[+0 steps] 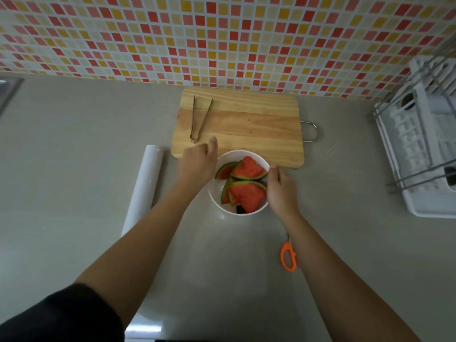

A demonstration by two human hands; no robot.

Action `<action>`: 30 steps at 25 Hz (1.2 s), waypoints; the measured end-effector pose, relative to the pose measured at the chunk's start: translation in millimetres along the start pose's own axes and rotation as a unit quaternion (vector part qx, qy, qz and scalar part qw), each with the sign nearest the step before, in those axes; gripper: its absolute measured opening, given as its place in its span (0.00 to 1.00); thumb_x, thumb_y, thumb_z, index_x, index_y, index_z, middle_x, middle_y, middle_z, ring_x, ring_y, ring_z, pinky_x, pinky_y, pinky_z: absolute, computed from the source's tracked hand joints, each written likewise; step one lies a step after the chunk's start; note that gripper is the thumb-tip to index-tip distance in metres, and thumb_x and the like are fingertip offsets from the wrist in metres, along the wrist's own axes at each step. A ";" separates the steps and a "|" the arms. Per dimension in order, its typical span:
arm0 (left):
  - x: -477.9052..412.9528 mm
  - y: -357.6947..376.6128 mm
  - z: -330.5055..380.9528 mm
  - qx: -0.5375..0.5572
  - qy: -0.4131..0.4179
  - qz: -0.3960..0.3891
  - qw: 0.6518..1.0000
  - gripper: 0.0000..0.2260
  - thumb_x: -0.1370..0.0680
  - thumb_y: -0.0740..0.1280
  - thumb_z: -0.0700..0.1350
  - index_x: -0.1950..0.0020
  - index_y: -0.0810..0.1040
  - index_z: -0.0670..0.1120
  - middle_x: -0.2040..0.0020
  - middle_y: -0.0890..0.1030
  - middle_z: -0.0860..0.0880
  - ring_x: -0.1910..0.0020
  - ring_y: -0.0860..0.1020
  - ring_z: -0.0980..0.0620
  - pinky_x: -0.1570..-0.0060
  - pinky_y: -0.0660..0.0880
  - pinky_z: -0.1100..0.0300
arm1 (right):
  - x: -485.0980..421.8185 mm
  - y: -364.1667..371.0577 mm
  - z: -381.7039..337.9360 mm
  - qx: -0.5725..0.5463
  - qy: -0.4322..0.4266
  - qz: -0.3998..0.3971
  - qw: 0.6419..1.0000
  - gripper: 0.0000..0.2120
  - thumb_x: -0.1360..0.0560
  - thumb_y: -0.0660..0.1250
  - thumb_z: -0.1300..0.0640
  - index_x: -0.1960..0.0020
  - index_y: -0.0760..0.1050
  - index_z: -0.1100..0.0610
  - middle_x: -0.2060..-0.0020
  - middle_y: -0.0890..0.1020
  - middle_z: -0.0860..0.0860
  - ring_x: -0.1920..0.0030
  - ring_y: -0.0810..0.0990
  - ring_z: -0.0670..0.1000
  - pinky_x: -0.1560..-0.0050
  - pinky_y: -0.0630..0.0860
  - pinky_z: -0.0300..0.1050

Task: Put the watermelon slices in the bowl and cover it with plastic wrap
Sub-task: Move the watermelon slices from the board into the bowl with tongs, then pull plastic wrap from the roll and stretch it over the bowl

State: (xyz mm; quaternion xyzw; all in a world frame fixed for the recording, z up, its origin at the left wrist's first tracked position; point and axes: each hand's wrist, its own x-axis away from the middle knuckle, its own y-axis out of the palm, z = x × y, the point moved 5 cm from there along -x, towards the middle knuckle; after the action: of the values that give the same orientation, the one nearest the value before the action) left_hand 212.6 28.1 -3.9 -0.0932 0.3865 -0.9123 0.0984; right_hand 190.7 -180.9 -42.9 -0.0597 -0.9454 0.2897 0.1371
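A white bowl (pixel 223 206) stands on the grey counter, just in front of the wooden cutting board. Several watermelon slices (pixel 249 169) with red flesh and green rind lie inside it. My left hand (pixel 197 164) lies against the bowl's left side, fingers stretched toward the board. My right hand (pixel 281 191) curls its fingers on the bowl's right rim. A faint sheen shows over the bowl's right side; whether film lies there I cannot tell. The white roll of plastic wrap (pixel 145 188) lies on the counter left of my left arm.
Metal tongs (pixel 199 119) lie on the left part of the cutting board (pixel 246 119), against the tiled wall. Orange-handled scissors (pixel 288 257) lie by my right forearm. A white dish rack (pixel 424 144) stands at the far right. A sink edge (pixel 9 87) shows far left.
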 end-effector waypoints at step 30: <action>71.9 -90.1 -140.8 -0.007 -0.155 0.010 0.988 0.15 0.21 0.62 0.51 0.43 0.81 0.45 0.47 0.82 0.46 0.45 0.78 0.44 0.46 0.70 0.57 | 43.0 -2.1 10.5 0.021 -0.030 -0.017 0.999 0.15 0.20 0.51 0.50 0.60 0.71 0.52 0.61 0.78 0.53 0.58 0.74 0.53 0.58 0.63 0.43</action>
State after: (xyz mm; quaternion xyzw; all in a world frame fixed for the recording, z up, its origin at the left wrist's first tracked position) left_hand 98.9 168.2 -28.2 -0.2303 0.3737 -0.8832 0.1651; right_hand 146.5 -180.0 -40.4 -0.0322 -0.9438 0.3085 0.1143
